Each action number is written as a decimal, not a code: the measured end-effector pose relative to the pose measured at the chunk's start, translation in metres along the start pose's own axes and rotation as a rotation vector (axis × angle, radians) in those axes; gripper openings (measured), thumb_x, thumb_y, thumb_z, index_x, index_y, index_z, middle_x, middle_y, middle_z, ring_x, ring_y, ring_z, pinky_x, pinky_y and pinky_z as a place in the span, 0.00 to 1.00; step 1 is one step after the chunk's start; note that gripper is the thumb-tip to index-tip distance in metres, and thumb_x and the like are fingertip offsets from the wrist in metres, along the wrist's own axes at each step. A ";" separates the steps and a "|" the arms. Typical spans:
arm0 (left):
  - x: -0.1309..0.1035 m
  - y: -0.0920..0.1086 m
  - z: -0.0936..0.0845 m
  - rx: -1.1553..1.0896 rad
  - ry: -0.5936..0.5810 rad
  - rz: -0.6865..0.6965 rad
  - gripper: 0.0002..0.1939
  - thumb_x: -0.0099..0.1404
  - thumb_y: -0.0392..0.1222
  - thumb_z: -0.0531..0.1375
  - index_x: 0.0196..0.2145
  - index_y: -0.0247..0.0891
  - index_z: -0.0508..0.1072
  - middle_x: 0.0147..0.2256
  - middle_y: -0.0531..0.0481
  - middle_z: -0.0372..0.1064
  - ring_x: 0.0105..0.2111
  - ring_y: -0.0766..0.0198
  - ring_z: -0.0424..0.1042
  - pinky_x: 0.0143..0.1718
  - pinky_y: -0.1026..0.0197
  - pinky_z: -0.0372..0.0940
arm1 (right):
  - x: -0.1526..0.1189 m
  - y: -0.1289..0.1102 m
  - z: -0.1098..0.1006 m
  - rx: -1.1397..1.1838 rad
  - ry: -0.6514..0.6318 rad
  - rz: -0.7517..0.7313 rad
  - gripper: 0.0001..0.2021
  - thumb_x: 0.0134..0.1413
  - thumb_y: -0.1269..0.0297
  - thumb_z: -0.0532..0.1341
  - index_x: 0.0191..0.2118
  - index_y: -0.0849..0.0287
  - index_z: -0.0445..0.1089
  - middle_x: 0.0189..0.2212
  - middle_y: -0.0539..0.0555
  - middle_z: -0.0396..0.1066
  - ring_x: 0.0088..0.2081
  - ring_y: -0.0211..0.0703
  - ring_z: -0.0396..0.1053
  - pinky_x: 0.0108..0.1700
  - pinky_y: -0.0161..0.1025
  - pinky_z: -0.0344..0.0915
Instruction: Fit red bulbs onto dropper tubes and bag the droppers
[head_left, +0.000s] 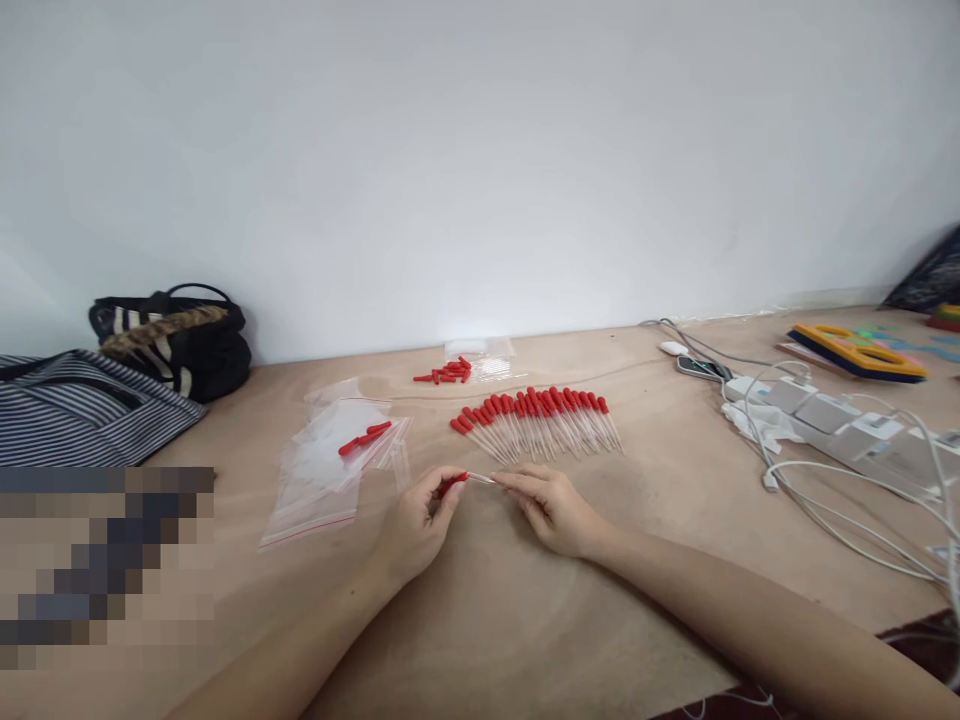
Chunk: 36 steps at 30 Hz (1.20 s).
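From the head camera, two bare hands meet low over a wide tan table (675,500). The left hand (412,525) is curled up, and its thumb and first fingers (444,497) pinch the red rubber end of a small dropper (466,479). The right hand (553,510) reaches in from the other side, and its fingertips (504,481) pinch the thin clear tube end of the same dropper. So the dropper lies sideways between the two hands, red end to the left and clear end to the right, with only a short bit showing in the gap. It is held just above the table. Both hands are closed tight on it, with the other fingers bent in loosely. Just behind the hands lies a row of droppers (536,422), set side by side with red tops pointing away and clear tips pointing toward the hands. Farther back is a little pile of red caps (448,373) next to a clear bag (484,355). To the left of the hands lies a stack of clear zip bags (330,465), and some red pieces (365,437) rest on top of it. At the far left by the wall sits a black bag (176,340), with striped cloth (82,405) beside it. On the right are a white power strip (840,420) with tangled white cables (847,500), and a colorful toy board (855,352) farther back.
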<state>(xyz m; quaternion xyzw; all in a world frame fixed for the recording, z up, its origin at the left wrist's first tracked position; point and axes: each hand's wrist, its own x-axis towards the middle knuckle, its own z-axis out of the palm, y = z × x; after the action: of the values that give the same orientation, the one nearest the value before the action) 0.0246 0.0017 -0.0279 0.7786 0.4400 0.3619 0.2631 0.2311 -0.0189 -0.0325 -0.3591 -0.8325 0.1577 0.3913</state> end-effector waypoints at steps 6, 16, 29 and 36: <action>0.003 0.004 0.003 -0.241 0.037 -0.122 0.12 0.58 0.47 0.54 0.34 0.37 0.71 0.26 0.51 0.70 0.26 0.65 0.69 0.29 0.63 0.67 | 0.002 -0.006 0.002 -0.051 0.017 0.043 0.13 0.55 0.72 0.51 0.45 0.56 0.66 0.31 0.52 0.70 0.32 0.37 0.67 0.36 0.36 0.59; 0.000 0.003 0.007 -0.443 0.020 -0.229 0.13 0.50 0.46 0.61 0.32 0.36 0.73 0.24 0.51 0.73 0.24 0.64 0.71 0.29 0.62 0.69 | -0.001 0.001 0.000 -0.218 0.055 -0.125 0.19 0.51 0.78 0.50 0.45 0.54 0.66 0.31 0.52 0.70 0.30 0.36 0.64 0.36 0.40 0.50; -0.004 0.006 0.014 -0.442 0.037 -0.172 0.09 0.50 0.43 0.62 0.28 0.36 0.74 0.20 0.52 0.72 0.21 0.66 0.70 0.24 0.64 0.68 | 0.002 0.002 0.005 -0.239 0.078 -0.186 0.22 0.45 0.80 0.48 0.45 0.55 0.66 0.31 0.51 0.70 0.29 0.37 0.63 0.36 0.39 0.48; -0.005 0.002 0.012 -0.416 -0.028 -0.161 0.08 0.51 0.41 0.61 0.30 0.36 0.74 0.22 0.52 0.72 0.22 0.66 0.70 0.25 0.65 0.68 | 0.006 -0.001 0.006 -0.203 0.014 -0.148 0.20 0.46 0.79 0.48 0.43 0.56 0.67 0.30 0.52 0.70 0.31 0.37 0.63 0.36 0.39 0.48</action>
<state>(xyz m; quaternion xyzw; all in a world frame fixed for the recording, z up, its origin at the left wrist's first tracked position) 0.0339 -0.0046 -0.0352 0.6747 0.4130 0.4120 0.4522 0.2237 -0.0152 -0.0325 -0.3355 -0.8657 0.0408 0.3692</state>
